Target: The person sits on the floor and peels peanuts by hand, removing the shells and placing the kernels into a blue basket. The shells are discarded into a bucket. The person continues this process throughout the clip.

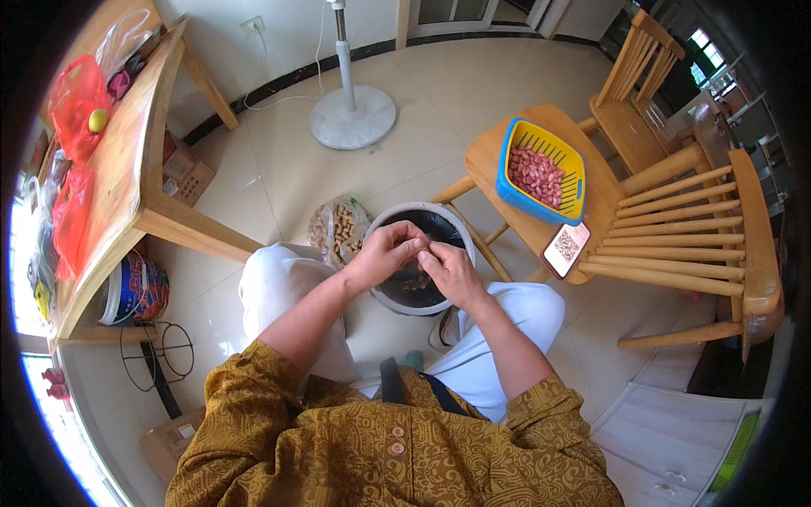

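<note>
My left hand [386, 252] and my right hand [448, 269] meet at the fingertips over a round bin [467, 236] lined with a black bag. Something small, probably a peanut, is pinched between them, mostly hidden by the fingers. Shell pieces [415, 283] lie in the bin. Beside it on the floor, to the left, a clear plastic bag holds unshelled peanuts [344, 223]. To the right, a blue and yellow plastic basket [509, 190] of shelled pink peanuts [535, 175] stands on a wooden chair [485, 152].
A phone [566, 249] showing a printed-type code lies by the basket on the chair. A wooden table [120, 171] with red plastic bags [76, 108] stands at left. Ahead is a white fan base [352, 117]. Another wooden chair [633, 120] stands at upper right.
</note>
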{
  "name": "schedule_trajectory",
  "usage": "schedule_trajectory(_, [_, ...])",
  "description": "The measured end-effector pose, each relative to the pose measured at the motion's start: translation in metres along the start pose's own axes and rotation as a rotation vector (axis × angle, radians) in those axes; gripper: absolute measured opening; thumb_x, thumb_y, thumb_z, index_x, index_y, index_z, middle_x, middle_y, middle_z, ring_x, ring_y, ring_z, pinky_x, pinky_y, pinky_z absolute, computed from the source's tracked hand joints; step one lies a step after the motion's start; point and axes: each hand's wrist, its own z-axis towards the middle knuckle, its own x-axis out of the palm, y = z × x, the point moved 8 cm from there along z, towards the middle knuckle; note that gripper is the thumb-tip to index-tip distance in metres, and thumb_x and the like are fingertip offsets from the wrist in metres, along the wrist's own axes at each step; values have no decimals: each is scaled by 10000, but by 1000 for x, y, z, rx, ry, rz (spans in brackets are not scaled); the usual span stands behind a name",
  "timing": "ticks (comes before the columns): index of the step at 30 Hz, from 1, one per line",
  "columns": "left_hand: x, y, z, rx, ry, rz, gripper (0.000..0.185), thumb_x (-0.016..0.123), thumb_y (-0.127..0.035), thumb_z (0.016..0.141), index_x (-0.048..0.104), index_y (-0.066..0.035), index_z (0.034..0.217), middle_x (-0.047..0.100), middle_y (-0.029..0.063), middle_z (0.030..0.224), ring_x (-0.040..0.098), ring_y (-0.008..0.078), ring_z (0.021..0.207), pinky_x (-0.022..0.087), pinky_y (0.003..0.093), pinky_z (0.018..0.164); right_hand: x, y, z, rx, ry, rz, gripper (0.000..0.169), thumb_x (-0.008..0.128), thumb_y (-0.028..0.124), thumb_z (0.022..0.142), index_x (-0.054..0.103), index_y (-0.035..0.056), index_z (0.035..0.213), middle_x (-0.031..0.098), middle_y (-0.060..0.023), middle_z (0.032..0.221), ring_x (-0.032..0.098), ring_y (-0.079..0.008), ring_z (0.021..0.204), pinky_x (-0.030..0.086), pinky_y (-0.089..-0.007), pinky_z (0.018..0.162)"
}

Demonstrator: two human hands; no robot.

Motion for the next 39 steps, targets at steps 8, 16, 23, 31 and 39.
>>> schedule_trajectory(8, [5,11,-3,-94,34,18,283,496,-335,975,492,-80,853,472,-49,716,398,33,611,327,197,499,-1,13,-3,-61,-97,-15,299,480,201,917,514,-24,723,519,-124,632,506,-238,592,400,-366,572])
schedule_trajectory(16, [18,0,-5,122,-44,-32,274,378,-331,1016,433,-104,872,456,-35,680,363,45,566,299,193,477,4,-3,-5,73,-112,172,371,380,244,940,470,5,671,479,-76,603,448,-186,556,364,-331,537])
schedule_trajectory(23, [10,4,-6,188,-187,160,266,381,-259,1008,433,-41,865,516,71,689,497,168,643,422,302,603,7,-13,-5,200,-152,337,377,362,272,953,460,58,658,447,4,587,387,-78,500,301,-251,456])
schedule_trajectory(31, [11,-14,-11,291,-235,267,226,389,-209,1002,435,-31,872,524,112,751,509,217,666,434,326,632,19,-26,-6,450,-103,733,326,412,289,960,490,115,696,404,49,575,336,-45,459,262,-211,428])
schedule_trajectory(39, [12,-8,-11,236,-201,-1,207,404,-247,1009,428,-42,989,493,62,857,530,146,831,484,309,735,25,-47,-11,606,32,1018,283,477,335,953,566,91,840,485,26,605,411,-73,451,324,-233,414])
